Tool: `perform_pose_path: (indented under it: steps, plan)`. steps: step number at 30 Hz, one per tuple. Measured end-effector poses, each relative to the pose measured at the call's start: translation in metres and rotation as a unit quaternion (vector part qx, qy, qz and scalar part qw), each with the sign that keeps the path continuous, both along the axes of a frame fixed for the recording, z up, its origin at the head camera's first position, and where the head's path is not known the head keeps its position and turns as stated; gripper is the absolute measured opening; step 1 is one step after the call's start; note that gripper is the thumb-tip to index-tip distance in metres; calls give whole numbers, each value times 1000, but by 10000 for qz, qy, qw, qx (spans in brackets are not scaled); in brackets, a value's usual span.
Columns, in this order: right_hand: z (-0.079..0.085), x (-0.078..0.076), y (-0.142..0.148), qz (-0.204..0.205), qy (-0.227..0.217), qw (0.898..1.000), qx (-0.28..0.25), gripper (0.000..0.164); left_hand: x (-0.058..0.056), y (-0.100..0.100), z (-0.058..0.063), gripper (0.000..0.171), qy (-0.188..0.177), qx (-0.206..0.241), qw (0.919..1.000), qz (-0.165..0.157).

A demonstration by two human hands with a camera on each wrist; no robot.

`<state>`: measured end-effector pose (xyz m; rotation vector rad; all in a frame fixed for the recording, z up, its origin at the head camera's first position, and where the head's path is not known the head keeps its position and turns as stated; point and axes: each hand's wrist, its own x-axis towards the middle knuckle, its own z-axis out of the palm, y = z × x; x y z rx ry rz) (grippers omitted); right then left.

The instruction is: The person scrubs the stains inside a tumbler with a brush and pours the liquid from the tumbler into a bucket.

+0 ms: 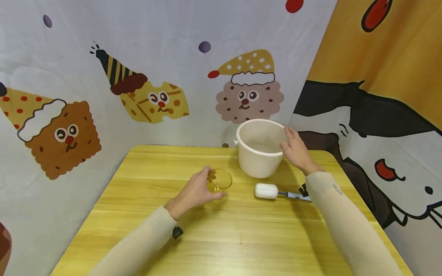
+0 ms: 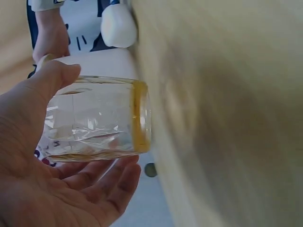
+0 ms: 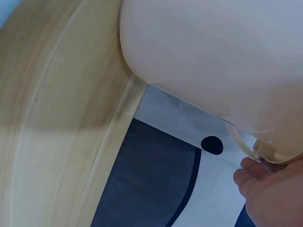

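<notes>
My left hand (image 1: pixel 197 188) holds an amber-tinted clear glass (image 1: pixel 221 179) over the middle of the table, thumb on one side and fingers on the other. In the left wrist view the glass (image 2: pixel 92 118) has a thick amber base, held close over the wood. At the back of the table stands a cream bucket (image 1: pixel 259 163). My right hand (image 1: pixel 297 151) grips its right rim, thumb toward the inside. Seen from the right wrist, the fingers curl at the rim beside the thin bucket handle (image 3: pixel 240 142).
A white sponge-headed brush (image 1: pixel 266 191) lies in front of the bucket, its handle partly hidden by my right sleeve (image 1: pixel 340 214). The wooden table (image 1: pixel 155 165) ends at a cloth backdrop (image 1: pixel 155 38) with cartoon prints behind and to the right.
</notes>
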<state>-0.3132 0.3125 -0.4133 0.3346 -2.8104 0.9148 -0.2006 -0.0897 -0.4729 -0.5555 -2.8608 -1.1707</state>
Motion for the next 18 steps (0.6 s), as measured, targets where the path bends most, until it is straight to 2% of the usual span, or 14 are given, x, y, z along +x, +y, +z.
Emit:
perform_pose_path:
  steps: [6,10,14,18]
  plan:
    - [-2,2,3,0,-26,10000,-22,79,4,-7,-14,89,-346,-21,9994,37]
    - [-4,8,9,102,83,9999,54,78,4,-11,-20,93,-506,73,9987,27]
    - [-9,26,17,176,230,9995,130,80,6,-19,-21,104,-552,-25,9983,-171]
    - [-17,54,25,52,352,9987,364,82,12,-37,-15,123,-698,-112,9969,-342]
